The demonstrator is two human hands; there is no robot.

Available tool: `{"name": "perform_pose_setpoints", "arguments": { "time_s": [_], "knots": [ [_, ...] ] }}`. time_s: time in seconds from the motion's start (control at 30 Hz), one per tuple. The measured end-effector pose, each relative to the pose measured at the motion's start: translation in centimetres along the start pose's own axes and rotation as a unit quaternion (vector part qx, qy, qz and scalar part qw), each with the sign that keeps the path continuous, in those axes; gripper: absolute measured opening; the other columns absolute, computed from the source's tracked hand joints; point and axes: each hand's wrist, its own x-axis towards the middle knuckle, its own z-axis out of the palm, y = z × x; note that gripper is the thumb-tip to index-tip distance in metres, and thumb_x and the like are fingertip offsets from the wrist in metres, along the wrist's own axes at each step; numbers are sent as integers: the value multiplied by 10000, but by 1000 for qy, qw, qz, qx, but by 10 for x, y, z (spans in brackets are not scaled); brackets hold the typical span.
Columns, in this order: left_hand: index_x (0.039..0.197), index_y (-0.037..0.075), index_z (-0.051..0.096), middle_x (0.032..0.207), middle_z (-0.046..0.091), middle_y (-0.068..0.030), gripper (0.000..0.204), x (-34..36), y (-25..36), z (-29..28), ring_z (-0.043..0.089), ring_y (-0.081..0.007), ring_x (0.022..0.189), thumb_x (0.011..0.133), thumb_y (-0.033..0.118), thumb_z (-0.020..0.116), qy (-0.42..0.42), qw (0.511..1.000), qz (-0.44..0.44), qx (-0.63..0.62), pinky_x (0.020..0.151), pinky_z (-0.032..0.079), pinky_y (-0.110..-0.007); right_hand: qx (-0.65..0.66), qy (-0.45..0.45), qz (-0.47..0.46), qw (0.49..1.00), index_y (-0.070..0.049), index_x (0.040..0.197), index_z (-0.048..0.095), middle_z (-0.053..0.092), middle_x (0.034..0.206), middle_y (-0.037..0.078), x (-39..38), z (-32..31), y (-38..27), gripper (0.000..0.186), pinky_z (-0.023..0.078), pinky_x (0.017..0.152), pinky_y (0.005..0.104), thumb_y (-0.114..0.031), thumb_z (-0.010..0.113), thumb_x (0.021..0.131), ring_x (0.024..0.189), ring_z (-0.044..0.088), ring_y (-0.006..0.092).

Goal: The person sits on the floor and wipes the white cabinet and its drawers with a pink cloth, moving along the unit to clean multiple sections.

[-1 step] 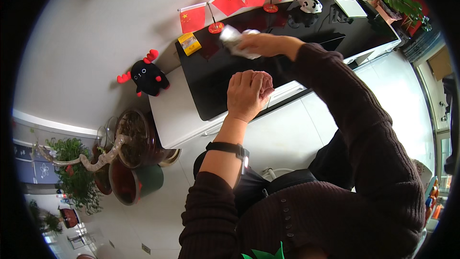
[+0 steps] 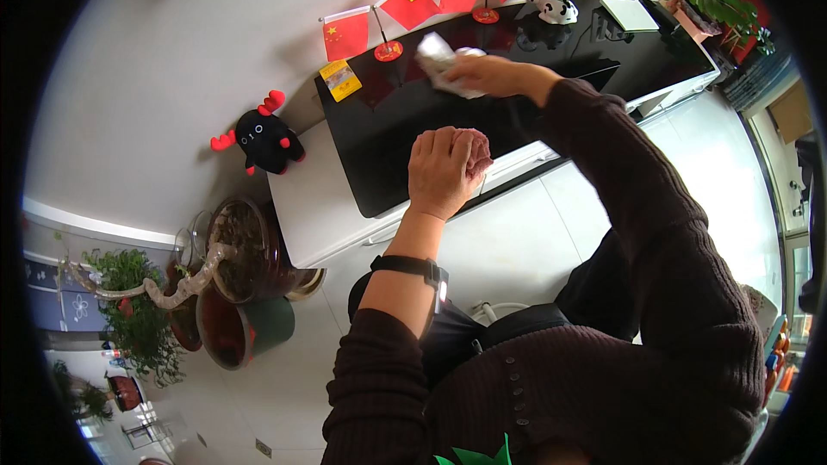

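My right hand (image 2: 491, 76) is closed on a crumpled white tissue or cloth (image 2: 438, 56), slightly blurred, over the glossy black top (image 2: 370, 151) of a low white cabinet. Close to the cabinet's front edge, my left hand (image 2: 438, 174) grips a bunched pink cloth (image 2: 479, 155); the fingers wrap over it and hide part of it. Small red flags on stands, one of them a red flag (image 2: 409, 2), line the back of the top, beyond my right hand. A small yellow box (image 2: 340, 80) lies at the top's left corner.
A spotted dog figurine (image 2: 552, 0) and a white router (image 2: 629, 10) stand at the back right. Left of the black top sits a black plush toy (image 2: 267, 139) with red antlers. Potted plants and a dark green pot (image 2: 274, 327) stand on the floor at left.
My right hand has shifted a little to the right along the black top with the white cloth. My left hand has stayed in place.
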Motion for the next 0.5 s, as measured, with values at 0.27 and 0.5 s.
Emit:
{"name": "perform_pose_setpoints", "arguments": {
  "time_s": [0.27,0.5],
  "knots": [
    [992,144,600,975,582,-43,470,2,2,2,597,-258,906,606,199,862,40,999,12,15,775,509,-375,-56,228,193,953,-127,1198,655,568,1212,176,-104,10,77,317,459,973,418,-131,610,884,1153,553,355],
    [1047,127,582,1007,578,-63,494,0,2,3,584,-278,929,647,231,853,27,999,14,19,813,499,-410,-115,267,6,957,-205,1139,678,478,1436,110,-85,99,-56,303,411,1054,495,-142,653,843,1289,493,339]
  ]
}}
